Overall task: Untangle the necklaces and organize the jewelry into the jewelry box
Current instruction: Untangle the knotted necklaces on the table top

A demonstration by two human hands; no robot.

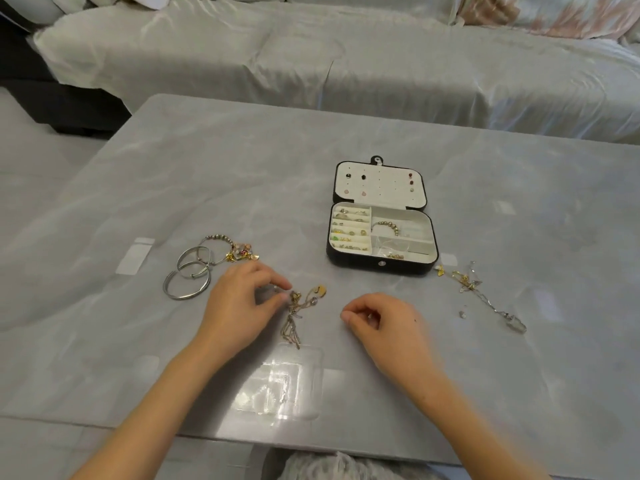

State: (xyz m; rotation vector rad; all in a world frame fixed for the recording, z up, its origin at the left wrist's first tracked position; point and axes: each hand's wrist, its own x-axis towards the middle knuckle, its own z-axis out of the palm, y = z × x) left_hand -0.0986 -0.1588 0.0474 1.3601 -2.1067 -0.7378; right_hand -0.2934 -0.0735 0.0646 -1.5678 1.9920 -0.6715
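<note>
A tangle of thin chain necklaces (298, 311) with a gold pendant lies on the grey table between my hands. My left hand (239, 303) pinches the tangle's upper left end with thumb and forefinger. To the right, my right hand (381, 323) has its fingers curled, thumb meeting forefinger; whether a fine chain runs into it I cannot tell. The black jewelry box (381, 268) lies open further back, holding rings, a beaded bracelet and small pieces, with studs in its lid.
Silver bangles (188, 275) and a beaded charm bracelet (228, 249) lie left of my left hand. Another chain with gold charms (485, 294) stretches out right of the box. Small clear bags (287, 382) lie near the front edge. A covered sofa (346, 57) stands behind the table.
</note>
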